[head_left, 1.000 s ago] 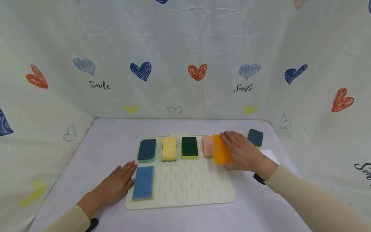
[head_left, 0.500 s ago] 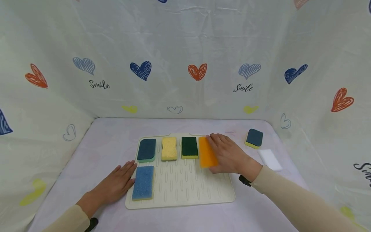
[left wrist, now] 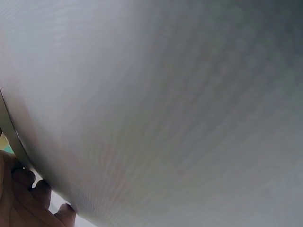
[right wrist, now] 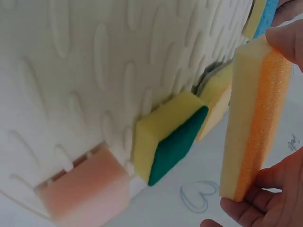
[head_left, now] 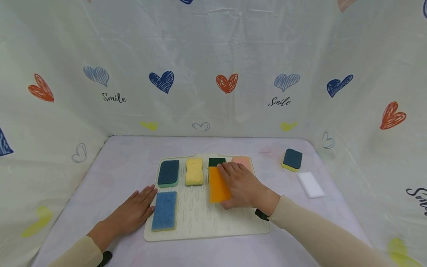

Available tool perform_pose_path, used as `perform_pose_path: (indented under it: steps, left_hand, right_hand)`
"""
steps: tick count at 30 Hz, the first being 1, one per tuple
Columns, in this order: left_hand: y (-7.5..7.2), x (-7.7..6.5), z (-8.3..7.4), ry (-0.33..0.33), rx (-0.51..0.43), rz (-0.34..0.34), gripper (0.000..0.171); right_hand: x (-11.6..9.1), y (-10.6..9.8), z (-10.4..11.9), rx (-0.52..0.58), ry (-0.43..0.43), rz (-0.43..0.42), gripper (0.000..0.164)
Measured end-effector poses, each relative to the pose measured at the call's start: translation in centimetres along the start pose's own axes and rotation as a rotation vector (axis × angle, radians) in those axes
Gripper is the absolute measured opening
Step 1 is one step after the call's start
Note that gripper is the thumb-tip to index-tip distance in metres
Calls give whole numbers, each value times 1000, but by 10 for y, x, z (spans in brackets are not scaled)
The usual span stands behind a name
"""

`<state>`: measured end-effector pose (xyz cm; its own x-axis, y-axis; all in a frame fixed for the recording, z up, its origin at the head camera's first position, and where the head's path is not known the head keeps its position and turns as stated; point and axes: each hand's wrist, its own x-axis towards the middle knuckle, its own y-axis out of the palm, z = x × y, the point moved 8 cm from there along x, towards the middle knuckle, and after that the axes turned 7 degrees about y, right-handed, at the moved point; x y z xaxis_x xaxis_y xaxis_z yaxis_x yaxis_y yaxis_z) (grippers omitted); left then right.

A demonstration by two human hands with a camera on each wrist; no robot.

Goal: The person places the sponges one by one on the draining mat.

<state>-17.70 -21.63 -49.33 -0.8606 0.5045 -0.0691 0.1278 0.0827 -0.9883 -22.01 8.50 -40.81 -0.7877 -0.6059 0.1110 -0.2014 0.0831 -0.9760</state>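
My right hand (head_left: 242,186) grips an orange sponge (head_left: 218,185) with a pale underside, thumb at one end and fingers at the other. In the right wrist view the sponge (right wrist: 258,123) hangs above a cream ribbed mat (right wrist: 85,85). In the head view it partly covers a dark green sponge (head_left: 217,161). Under the right hand shows part of a pink sponge (head_left: 242,161). My left hand (head_left: 131,211) lies flat at the mat's left edge, fingers extended, beside a blue sponge (head_left: 164,210). The left wrist view is mostly blurred tabletop.
On the mat's back row are a dark blue sponge (head_left: 168,172) and a yellow sponge (head_left: 194,171). Right of the mat lie a dark-topped yellow sponge (head_left: 292,159) and a white sponge (head_left: 311,184). A heart-printed curtain (head_left: 200,55) surrounds the table.
My right hand has carried the orange sponge leftward over the mat, from above the pink sponge to the dark green one. The left hand has stayed in place.
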Motion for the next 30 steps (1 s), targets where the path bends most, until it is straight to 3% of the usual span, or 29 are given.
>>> perform_pose_path:
  steps: [16,30]
  left_hand:
    - [0,0,0,5,18,2,63]
    - [-1,0,-1,4,18,2,63]
  right_hand:
    - [8,17,54,-1,-63,9,107]
    - [7,30,81,-7,-100,16,105]
